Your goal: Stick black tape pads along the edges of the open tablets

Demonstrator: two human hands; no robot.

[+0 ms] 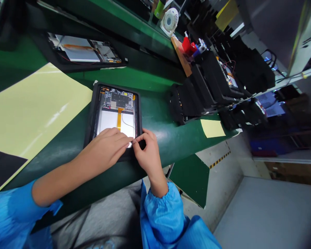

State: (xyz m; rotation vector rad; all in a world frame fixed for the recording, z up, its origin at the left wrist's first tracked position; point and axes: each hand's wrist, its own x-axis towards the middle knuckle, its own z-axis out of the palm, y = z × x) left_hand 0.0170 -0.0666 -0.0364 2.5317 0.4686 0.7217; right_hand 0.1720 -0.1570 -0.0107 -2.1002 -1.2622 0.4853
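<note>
From where I'm standing, the person is bending over an opened tablet (109,121), which is lying on the green table (168,138) directly under and just beyond both hands. The left hand (109,143) is reaching across its near end, covering part of the white panel; its fingers are stretching together toward the near right corner. I cannot tell whether they are gripping anything there. The right hand (149,150) is meeting them at that same corner, curling around the tablet's right edge, with thumb and forefinger bending toward each other near the left fingertips. Whether it is closing on some small part, I cannot tell.

Beyond the hands, the tablet's circuit board (119,100) is showing at the far end, and an orange ribbon cable (119,119) is running from it down over the white panel, with a thin dark wire (124,119) curving beside it.

A large yellow sheet (41,110) is lying to the left, its corner reaching close to the tablet. Farther back, a second opened tablet (79,52) is resting in a dark tray. To the right, dark casings (194,90) are leaning in a row, and a small yellow paper (213,128) is lying near the table's edge. A white fan (169,21) is standing at the back.
</note>
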